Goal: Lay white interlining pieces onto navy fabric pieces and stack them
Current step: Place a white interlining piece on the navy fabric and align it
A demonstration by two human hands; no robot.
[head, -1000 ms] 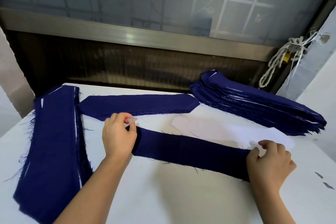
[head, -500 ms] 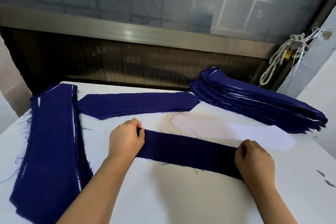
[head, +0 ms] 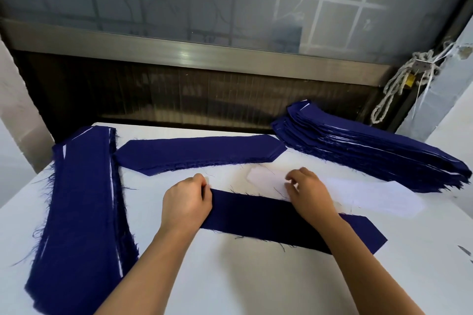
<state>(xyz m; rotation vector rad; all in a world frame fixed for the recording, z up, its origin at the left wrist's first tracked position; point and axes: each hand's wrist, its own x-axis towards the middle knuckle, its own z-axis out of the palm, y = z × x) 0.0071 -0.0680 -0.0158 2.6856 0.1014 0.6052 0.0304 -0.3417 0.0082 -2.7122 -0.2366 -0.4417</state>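
Now, L hand [head: 188,202] pins the left end of the navy piece [head: 268,217] flat on the tabletop [head: 230,276], fingers curled over its edge. R hand [head: 308,190] rests loose on the white interlining [head: 371,193]; whether it's pinching it, I can't tell. Interlining lies just behind the navy piece, long axes approx. parallel, running left-right. R hand is nearer, so I judge it makes the pull fwd.
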